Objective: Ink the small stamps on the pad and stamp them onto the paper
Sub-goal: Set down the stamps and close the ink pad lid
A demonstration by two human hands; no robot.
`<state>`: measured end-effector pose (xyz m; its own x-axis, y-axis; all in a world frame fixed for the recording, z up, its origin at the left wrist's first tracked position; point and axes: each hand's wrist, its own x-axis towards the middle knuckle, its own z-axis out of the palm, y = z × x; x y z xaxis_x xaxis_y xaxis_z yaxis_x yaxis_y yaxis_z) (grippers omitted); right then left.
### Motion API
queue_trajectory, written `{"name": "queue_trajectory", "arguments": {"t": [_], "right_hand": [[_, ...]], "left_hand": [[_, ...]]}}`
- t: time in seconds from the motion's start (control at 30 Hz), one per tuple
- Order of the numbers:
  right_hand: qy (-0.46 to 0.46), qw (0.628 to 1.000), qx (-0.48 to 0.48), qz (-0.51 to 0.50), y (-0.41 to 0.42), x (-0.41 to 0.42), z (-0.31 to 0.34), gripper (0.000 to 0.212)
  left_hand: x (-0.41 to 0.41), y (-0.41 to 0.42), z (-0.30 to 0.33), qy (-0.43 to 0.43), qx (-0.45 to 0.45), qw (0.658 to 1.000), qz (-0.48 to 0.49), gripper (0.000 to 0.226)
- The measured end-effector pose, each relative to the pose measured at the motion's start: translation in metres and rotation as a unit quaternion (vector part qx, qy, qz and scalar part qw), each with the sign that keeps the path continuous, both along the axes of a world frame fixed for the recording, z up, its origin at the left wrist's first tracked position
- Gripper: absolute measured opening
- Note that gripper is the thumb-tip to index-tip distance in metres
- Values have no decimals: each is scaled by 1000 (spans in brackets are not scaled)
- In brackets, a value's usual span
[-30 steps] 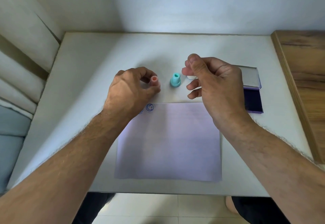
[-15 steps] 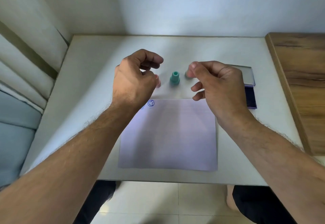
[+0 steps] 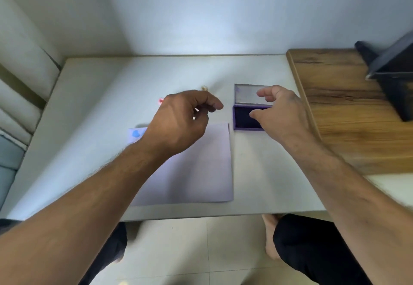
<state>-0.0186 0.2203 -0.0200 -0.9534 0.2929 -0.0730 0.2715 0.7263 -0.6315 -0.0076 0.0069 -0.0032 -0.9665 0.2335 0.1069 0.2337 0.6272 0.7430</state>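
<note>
Hands hover over the white table (image 3: pixel 89 117): the left hand (image 3: pixel 178 121) curled above the pale lilac paper sheet (image 3: pixel 201 173), grip unclear; the right hand (image 3: pixel 281 114) half-open, empty, above the open purple ink pad (image 3: pixel 242 119).

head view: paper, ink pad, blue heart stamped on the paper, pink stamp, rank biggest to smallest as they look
1. paper
2. ink pad
3. blue heart
4. pink stamp, mostly hidden behind the left hand, so its rank is unsure

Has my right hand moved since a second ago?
Yes. The right hand has shifted right, from beside the stamps to over the open ink pad.
</note>
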Motion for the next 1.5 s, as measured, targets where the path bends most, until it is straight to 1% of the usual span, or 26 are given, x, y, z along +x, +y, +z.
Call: {"name": "queue_trajectory", "arguments": {"t": [0.1,0.23,0.33,0.4,0.6,0.8,1.0,1.2,1.4,1.5], "right_hand": [[-33,999,30,12,9,2,-1,64],[-44,993,103,24,10,8,-10,89],[-47,993,100,38,8,13,-21,110],[-41,993,98,44,9,13,-27,116],[-39,995,71,57,16,6,-34,118],[-38,996,61,54,19,3,-36,113],[-41,996,48,55,18,3,-34,110],[-34,997,48,56,18,4,-35,110],[-30,994,88,56,11,8,-35,116],[-22,993,107,51,7,7,-37,114]], "left_hand": [[-10,14,7,-4,4,1000,-4,32],[-48,43,18,0,-4,1000,13,23],[-81,68,15,-22,-57,998,-19,25],[-97,82,7,-36,-105,992,-56,28],[-122,88,-20,-69,-221,968,-97,41],[-124,91,-26,-38,-299,946,-121,54],[-130,99,-22,-31,-328,937,-112,55],[-131,97,-19,-37,-334,936,-101,53],[-127,97,-18,-41,-332,938,-86,53],[-125,96,-16,-45,-332,938,-88,51]]}}
